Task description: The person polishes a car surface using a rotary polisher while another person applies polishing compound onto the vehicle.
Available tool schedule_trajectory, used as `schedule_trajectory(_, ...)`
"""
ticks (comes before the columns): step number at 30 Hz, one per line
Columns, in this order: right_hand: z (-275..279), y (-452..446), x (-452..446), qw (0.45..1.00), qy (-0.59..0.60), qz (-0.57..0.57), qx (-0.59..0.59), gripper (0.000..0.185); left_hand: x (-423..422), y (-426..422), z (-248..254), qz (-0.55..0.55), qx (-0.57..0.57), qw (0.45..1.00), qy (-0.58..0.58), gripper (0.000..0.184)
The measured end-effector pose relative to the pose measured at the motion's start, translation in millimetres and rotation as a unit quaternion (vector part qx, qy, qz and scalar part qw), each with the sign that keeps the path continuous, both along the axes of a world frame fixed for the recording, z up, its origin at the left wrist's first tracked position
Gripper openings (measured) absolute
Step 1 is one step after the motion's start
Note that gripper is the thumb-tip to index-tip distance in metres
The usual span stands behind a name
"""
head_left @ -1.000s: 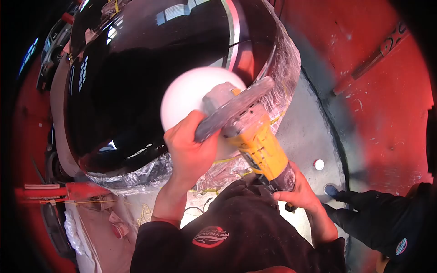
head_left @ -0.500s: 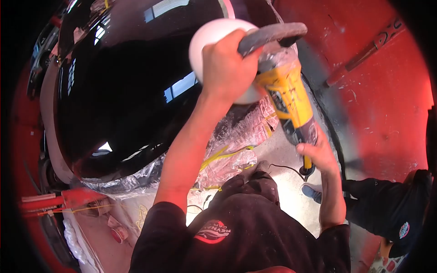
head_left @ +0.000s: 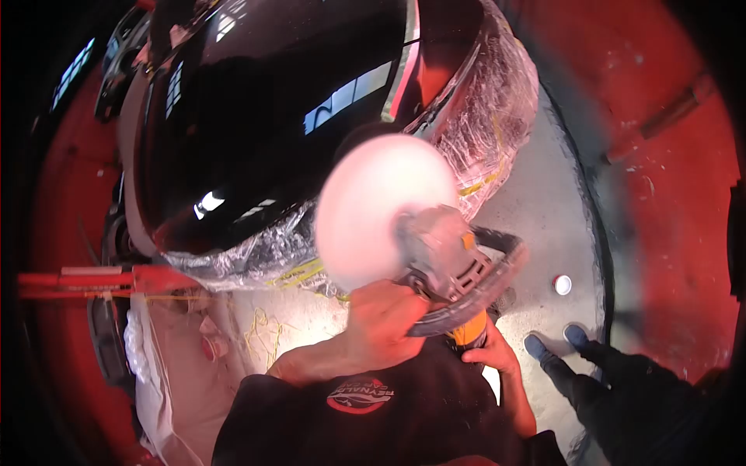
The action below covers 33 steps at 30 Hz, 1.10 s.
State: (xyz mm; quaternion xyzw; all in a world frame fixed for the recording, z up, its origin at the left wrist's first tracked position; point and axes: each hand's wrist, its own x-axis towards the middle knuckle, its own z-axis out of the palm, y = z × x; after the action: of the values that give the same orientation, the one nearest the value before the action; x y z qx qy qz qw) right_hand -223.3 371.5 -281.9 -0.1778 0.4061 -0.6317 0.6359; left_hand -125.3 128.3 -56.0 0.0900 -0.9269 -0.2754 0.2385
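A yellow and grey polisher [head_left: 444, 247] with a round pale pad [head_left: 381, 206] is held close to my body. My left hand [head_left: 385, 318] is closed around one side of its dark loop handle. Lower down, my right hand [head_left: 493, 349] grips the polisher's yellow body, partly hidden behind the handle. The pad looks blurred and overlaps the near edge of the glossy black car panel [head_left: 256, 132]; whether it touches the panel I cannot tell. Crinkled clear plastic film [head_left: 493, 116] with yellow tape surrounds the panel's edge.
Another person in dark clothes [head_left: 622, 404] stands at the lower right on the grey floor [head_left: 544, 233]. A small white round object [head_left: 562, 285] lies on the floor. A red bar [head_left: 93, 281] and a pale covered container [head_left: 179, 388] are at the left.
The polisher first went up and forward over the panel's edge, then came back down toward my body. Both hands moved with it and kept their hold. The other person's feet now show more fully.
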Motion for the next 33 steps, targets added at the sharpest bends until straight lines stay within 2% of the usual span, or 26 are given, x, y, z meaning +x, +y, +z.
schedule_trajectory(1, -24.0, 24.9, -4.4, 0.999, -0.02, 0.027, 0.003, 0.106, -9.2, 16.3, -7.8, -0.011, 0.017, 0.999, -0.029, 0.021)
schedule_trajectory(2, -59.4, 53.3, -2.7, 1.0, -0.007, -0.006, -0.018, 0.103, -19.6, 32.4, -18.8, -0.019, 0.015, 0.998, -0.049, 0.022)
schedule_trajectory(4, -93.3, 94.4, -14.6, 0.995, -0.032, -0.093, 0.027, 0.097, -43.1, 58.5, -41.0, -0.031, 0.027, 0.995, -0.091, 0.024)
schedule_trajectory(5, -96.2, 109.7, -26.4, 0.981, -0.07, -0.148, 0.101, 0.093, -54.2, 68.4, -51.0, -0.022, 0.043, 0.994, -0.103, 0.024)
schedule_trajectory(7, -127.0, 138.4, -52.3, 0.933, -0.003, -0.248, 0.262, 0.08, -78.7, 85.0, -74.7, -0.031, 0.09, 0.987, -0.13, 0.024)
schedule_trajectory(9, -201.9, 179.1, -78.2, 0.871, 0.114, -0.258, 0.403, 0.063, -101.9, 93.6, -91.2, -0.057, 0.144, 0.972, -0.179, 0.023)
schedule_trajectory(10, -244.7, 205.3, -91.0, 0.836, 0.176, -0.231, 0.465, 0.055, -118.0, 102.5, -95.0, -0.033, 0.157, 0.964, -0.214, 0.021)
schedule_trajectory(11, -285.2, 218.4, -94.3, 0.804, 0.269, -0.285, 0.447, 0.054, -115.3, 105.0, -121.3, -0.038, 0.16, 0.962, -0.216, 0.027)
schedule_trajectory(12, -312.5, 229.9, -107.3, 0.772, 0.336, -0.253, 0.477, 0.055, -123.1, 111.3, -121.4, -0.017, 0.139, 0.953, -0.267, 0.03)
schedule_trajectory(13, -339.5, 235.4, -119.4, 0.763, 0.328, -0.252, 0.496, 0.057, -133.3, 117.0, -126.9, -0.008, 0.146, 0.943, -0.298, 0.033)
schedule_trajectory(14, -378.4, 244.7, -127.1, 0.739, 0.377, -0.233, 0.507, 0.059, -137.5, 123.1, -135.4, 0.002, 0.122, 0.935, -0.333, 0.036)
schedule_trajectory(15, -410.1, 252.3, -137.5, 0.743, 0.384, -0.194, 0.512, 0.063, -140.1, 126.5, -143.6, 0.014, 0.127, 0.923, -0.362, 0.037)
schedule_trajectory(17, -461.7, 259.3, -155.7, 0.717, 0.432, -0.124, 0.532, 0.067, -149.3, 130.4, -164.3, 0.019, 0.133, 0.909, -0.394, 0.038)
schedule_trajectory(19, -512.4, 272.7, -180.2, 0.709, 0.427, -0.113, 0.55, 0.072, -162.3, 139.5, -184.3, 0.044, 0.146, 0.895, -0.418, 0.038)
schedule_trajectory(23, -610.0, 296.6, -213.2, 0.682, 0.447, -0.076, 0.573, 0.081, -181.8, 139.2, -229.3, -0.041, 0.097, 0.895, -0.433, 0.032)
schedule_trajectory(27, -672.7, 311.5, -244.6, 0.664, 0.455, -0.008, 0.593, 0.088, -203.0, 144.7, -272.3, -0.094, 0.11, 0.882, -0.448, 0.019)
schedule_trajectory(33, -741.5, 326.9, -280.4, 0.655, 0.468, 0.05, 0.592, 0.091, -230.2, 151.7, -322.2, -0.083, 0.102, 0.837, -0.531, 0.02)
